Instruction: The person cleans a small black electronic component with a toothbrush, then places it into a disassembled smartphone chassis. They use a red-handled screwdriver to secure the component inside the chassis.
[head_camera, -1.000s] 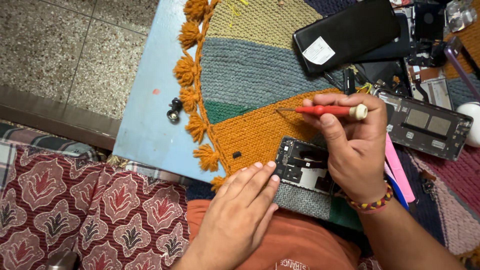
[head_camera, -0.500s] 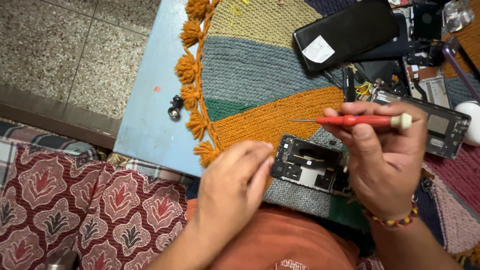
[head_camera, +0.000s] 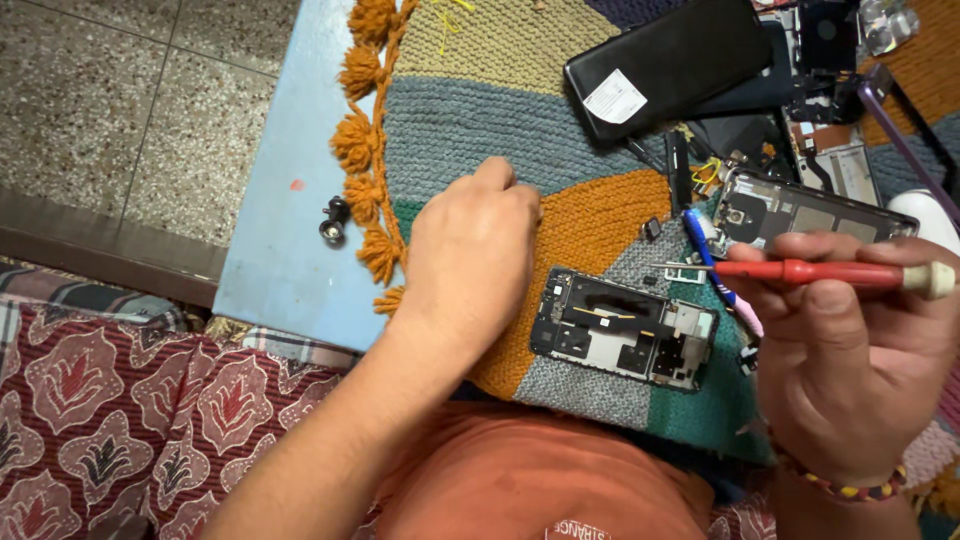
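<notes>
fingers (head_camera: 800, 262) of right hand (head_camera: 850, 360) pinch a red screwdriver (head_camera: 800, 272).

The left hand (head_camera: 470, 250) rests fingers-down on the knitted mat (head_camera: 480, 120) at nine o'clock of the opened phone frame (head_camera: 625, 328). At three o'clock, the right hand (head_camera: 860, 360) pinches a red screwdriver (head_camera: 810, 272) level above the desk (head_camera: 290, 230).

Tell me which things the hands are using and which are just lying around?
In use:
- red screwdriver, held in the right hand
- opened phone frame
- knitted mat, under the left hand

Lying about:
- black phone back cover
- second phone frame
- small black knob
</notes>
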